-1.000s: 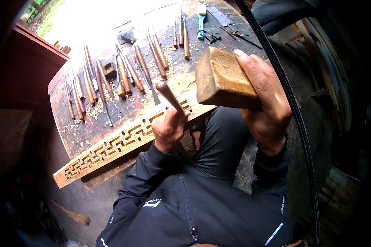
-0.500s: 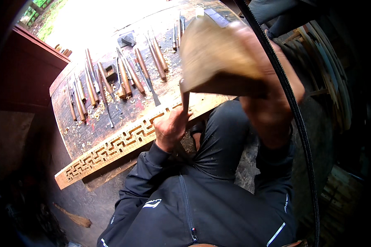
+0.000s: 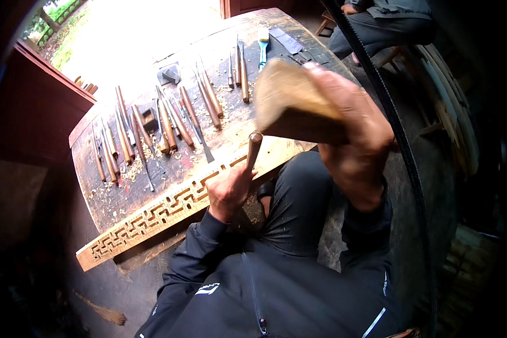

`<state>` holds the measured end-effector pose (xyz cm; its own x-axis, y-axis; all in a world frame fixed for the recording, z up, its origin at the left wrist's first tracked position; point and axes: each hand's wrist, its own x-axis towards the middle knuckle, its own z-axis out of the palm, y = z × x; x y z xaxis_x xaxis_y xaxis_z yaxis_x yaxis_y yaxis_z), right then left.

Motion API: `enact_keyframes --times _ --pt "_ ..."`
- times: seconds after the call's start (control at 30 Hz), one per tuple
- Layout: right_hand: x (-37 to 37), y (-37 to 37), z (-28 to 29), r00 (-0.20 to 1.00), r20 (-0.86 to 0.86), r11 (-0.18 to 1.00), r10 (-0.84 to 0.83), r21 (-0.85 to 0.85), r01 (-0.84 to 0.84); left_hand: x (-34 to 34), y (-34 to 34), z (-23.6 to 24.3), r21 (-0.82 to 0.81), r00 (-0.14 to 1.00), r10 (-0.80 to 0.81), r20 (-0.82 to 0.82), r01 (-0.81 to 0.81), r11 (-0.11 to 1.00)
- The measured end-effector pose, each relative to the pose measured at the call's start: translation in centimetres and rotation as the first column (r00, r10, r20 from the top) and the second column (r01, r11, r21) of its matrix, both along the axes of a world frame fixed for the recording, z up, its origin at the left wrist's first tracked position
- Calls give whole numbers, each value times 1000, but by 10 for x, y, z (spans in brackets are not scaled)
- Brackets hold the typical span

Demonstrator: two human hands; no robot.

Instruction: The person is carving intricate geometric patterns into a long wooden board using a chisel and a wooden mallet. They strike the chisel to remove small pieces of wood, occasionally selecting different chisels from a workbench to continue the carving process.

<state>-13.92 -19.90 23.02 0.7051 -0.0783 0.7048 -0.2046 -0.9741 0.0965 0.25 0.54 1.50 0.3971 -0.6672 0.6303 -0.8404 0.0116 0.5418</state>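
Note:
My left hand [image 3: 228, 191] is closed around a wooden-handled chisel [image 3: 254, 147] standing on a long wooden board [image 3: 124, 236] carved with an angular fretwork pattern; its cutting tip is hidden by my fingers. My right hand [image 3: 357, 132] grips a blocky wooden mallet [image 3: 293, 101], slightly blurred, just above and to the right of the chisel's handle end. The board lies along the near edge of a worn workbench [image 3: 96, 194].
Rows of chisels and gouges [image 3: 169, 124] lie among shavings, with a blue brush [image 3: 263, 45] and dark metal tool [image 3: 169, 73]. Another person's legs [image 3: 372, 34] are at top right beside stacked boards [image 3: 450, 112]. A dark strap [image 3: 400, 129] crosses the right; a straw broom [image 3: 101, 310] is lower left.
The mallet swung up, blurring half a second ago, and now sits lower again. The chisel's handle is more upright than a second ago. The bench appears lower in view.

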Motion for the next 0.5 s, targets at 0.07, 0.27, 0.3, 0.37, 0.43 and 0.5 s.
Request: enact_keyframes --times 0.07,0.27,0.3,0.37,0.43,0.5 --pt "-5 -12 -8 999 22 997 49 -64 -47 4 -8 1 -69 997 -46 -68 41 997" --pt "-10 14 -35 987 101 992 -125 21 123 -2 4 -9 -102 835 -22 -550 -41 994" --pt "-15 12 -44 982 117 988 -151 51 146 -6 7 5 -35 716 45 -697 -97 995" --pt "-23 15 -62 972 133 974 -193 144 174 -3 3 -11 -222 775 -43 -630 -127 967" --pt "-25 19 -85 967 133 948 -218 262 178 0 4 -17 -262 825 -76 -560 -90 961" --pt "-26 23 -110 965 105 936 -242 286 204 -4 2 -19 -274 793 -87 -603 -103 956"
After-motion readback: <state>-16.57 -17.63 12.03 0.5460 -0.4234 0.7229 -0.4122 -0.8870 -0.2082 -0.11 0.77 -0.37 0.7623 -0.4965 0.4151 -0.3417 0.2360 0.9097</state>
